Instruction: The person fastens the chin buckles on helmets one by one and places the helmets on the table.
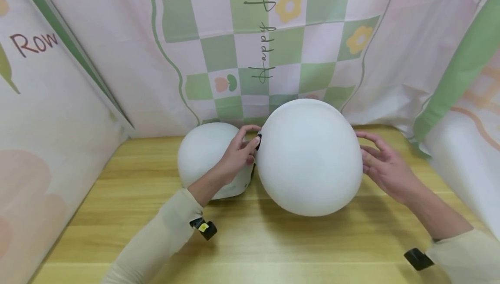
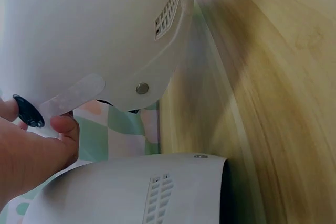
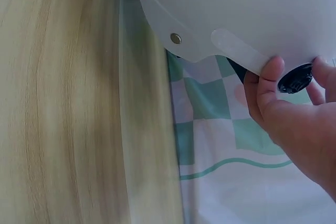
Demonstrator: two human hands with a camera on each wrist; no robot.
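A white helmet (image 1: 310, 158) is held over the wooden table between both hands, its smooth round shell toward the head camera. My left hand (image 1: 237, 151) grips its left edge, fingers around a black knob (image 2: 27, 111) and the end of a clear strip (image 2: 76, 94). On the opposite edge, my right hand (image 1: 384, 169) pinches the matching clear strip (image 3: 239, 48) beside another black knob (image 3: 295, 78). A second white helmet (image 1: 205, 158) sits on the table, partly behind my left hand and forearm. Vent grilles and rivets show on both helmets in the left wrist view.
The wooden table (image 1: 304, 249) runs back to a curtain (image 1: 218, 54) with green and white checks. Printed cloth hangs at the left (image 1: 58, 101) and right sides. Small black cameras are strapped to both wrists.
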